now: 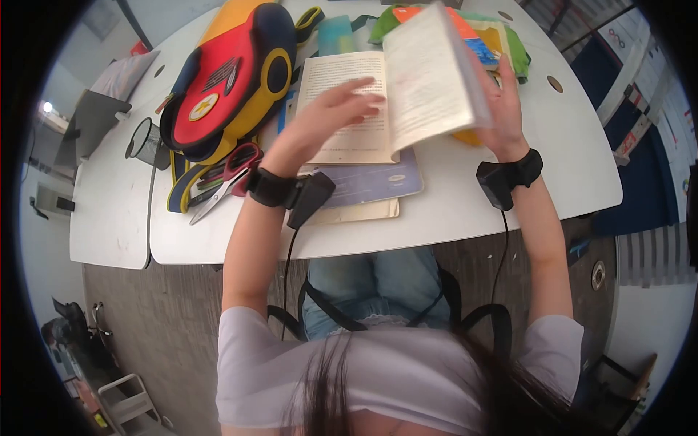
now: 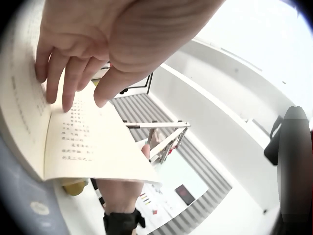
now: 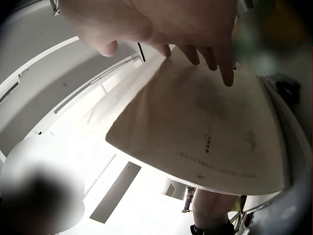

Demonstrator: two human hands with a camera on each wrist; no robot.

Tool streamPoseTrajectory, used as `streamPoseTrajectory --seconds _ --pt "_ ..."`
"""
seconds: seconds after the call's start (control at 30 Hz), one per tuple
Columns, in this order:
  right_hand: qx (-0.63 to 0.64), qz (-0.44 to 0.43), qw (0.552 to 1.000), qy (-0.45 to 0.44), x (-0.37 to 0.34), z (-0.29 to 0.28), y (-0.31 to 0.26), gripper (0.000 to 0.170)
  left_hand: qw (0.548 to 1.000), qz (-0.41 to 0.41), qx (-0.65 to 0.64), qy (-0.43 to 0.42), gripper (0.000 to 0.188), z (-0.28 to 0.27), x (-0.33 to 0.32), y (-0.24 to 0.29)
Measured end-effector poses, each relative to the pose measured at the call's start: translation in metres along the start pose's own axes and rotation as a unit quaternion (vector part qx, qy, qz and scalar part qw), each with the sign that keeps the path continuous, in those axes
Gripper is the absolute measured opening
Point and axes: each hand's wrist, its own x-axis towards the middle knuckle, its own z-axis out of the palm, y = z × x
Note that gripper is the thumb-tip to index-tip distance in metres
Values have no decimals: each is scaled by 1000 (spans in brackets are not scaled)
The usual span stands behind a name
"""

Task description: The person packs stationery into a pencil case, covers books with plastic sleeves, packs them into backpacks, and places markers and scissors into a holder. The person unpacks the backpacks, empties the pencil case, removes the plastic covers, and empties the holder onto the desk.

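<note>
An open book with printed text lies on the table, its right-hand pages raised and slightly blurred. Over the left page, near the spine, my left hand spreads its fingers; in the left wrist view the fingertips reach the paper by the fold. Behind the raised pages' outer edge is my right hand, fingers extended upward, partly hidden by the paper. The right wrist view shows its fingers stretched along the back of the lifted pages.
Under the book are a bluish-purple booklet and a cream one. At left lie a red, yellow and navy backpack, scissors and a mesh pen holder. A green bag sits behind the right hand.
</note>
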Motion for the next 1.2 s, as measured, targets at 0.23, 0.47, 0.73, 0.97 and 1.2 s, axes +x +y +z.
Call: streamPoseTrajectory --seconds 0.23,0.47,0.73,0.97,1.2 --pt "-365 -29 888 -279 15 31 12 59 965 -24 12 261 55 -49 -22 19" --pt "-422 23 897 -133 27 4 45 44 932 -121 239 245 73 -57 -15 -7" --pt "-374 46 916 -134 22 -3 55 44 920 -60 297 248 77 -69 -9 -27" --pt "-412 20 897 -159 19 -1 51 44 970 -69 50 230 57 -52 -21 4" --pt "-568 -119 782 -227 -2 29 35 51 969 -66 -184 150 34 -43 -13 2"
